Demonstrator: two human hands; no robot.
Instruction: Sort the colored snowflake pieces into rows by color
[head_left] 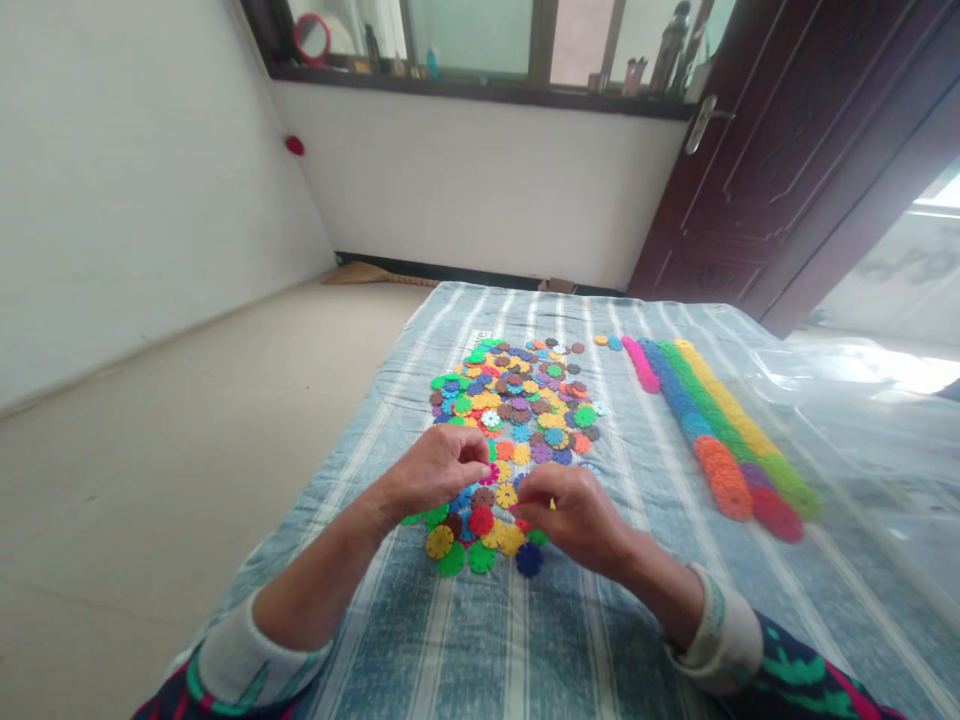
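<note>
Many notched plastic discs in mixed colours lie in a loose pile (517, 405) on the striped cloth (375, 620). Over the pile's near left part, my left hand (435, 465) is closed, thumb and forefinger pinched on a pink notched disc (492, 474). My right hand (574, 512) hovers at the pile's near right side with its fingers curled together. What those fingers hold, if anything, is too small to make out. A yellow disc (506, 495) lies between the two hands, and a dark blue disc (529, 560) lies below the right one.
On the right, overlapping discs lie in rows by colour: yellow (712, 385), green (705, 400), blue (667, 380), pink (640, 364) and orange (724, 480). Beyond them are clear plastic containers (862, 420). A dark red door (787, 130) stands behind.
</note>
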